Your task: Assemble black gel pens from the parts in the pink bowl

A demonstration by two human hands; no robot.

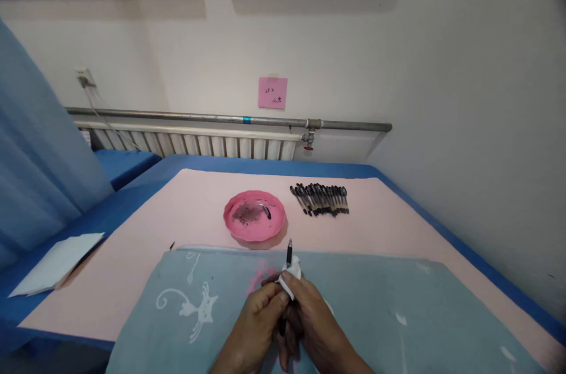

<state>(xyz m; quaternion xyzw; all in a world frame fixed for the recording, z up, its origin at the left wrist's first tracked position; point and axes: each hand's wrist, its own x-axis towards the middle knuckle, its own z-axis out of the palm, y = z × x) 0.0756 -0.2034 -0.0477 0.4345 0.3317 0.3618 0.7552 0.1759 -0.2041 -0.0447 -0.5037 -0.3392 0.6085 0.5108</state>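
Both my hands meet low in the middle of the view, over a grey-green cloth. A black pen (289, 253) points away from me between them, its tip bare. My right hand (316, 318) pinches a white tissue (292, 279) around the pen's barrel. Close against it, my left hand (260, 318) has its thumb and fingers closed by the tissue's lower edge and the pen's rear part. Dark smudges mark the fingers. Part of the pen is hidden by the tissue and fingers.
Beyond my hands, a pink scalloped plate (255, 233) holds dark crumbs and a pen cap (267, 212). Several black pens (322, 200) lie in a row to its right. White paper sheets (57, 262) lie at the left. The grey-green cloth (375, 309) has cat prints.
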